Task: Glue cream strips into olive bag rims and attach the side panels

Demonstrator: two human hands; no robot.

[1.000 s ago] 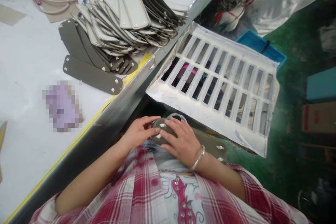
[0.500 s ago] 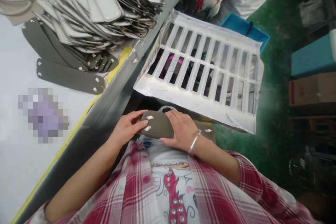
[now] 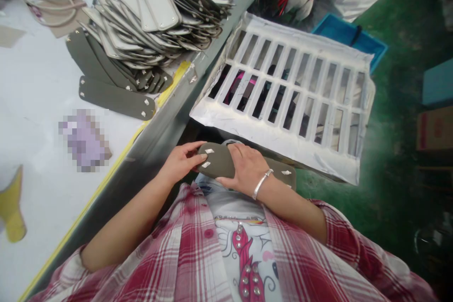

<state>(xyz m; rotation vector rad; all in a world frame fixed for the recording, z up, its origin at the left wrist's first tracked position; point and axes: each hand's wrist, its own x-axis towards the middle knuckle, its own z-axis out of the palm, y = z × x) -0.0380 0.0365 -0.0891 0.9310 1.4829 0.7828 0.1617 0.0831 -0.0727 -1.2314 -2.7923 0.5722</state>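
In front of my waist I hold a dark grey-green strip (image 3: 220,160) with rounded ends and small white diamond-shaped marks near them. My left hand (image 3: 181,163) pinches its left end, thumb on top and fingers on the far edge. Across its middle lies my right hand (image 3: 247,169), with the thumb on the near edge and the fingers over the far one. The right end of the strip shows past my right wrist. On the table to the left lie matching strips (image 3: 115,97), fanned out beside a tall heap of pale-backed strips (image 3: 155,2).
A white slatted rack (image 3: 283,130) stands just beyond my hands, with a blue tray (image 3: 354,40) behind it. The table edge with yellow tape (image 3: 130,144) runs diagonally on my left. A yellow tool-like piece (image 3: 14,217) and a blurred purple object (image 3: 85,141) lie on the table.
The view has shifted left, so everything sits further right in the picture. My grip on the strip looks the same.
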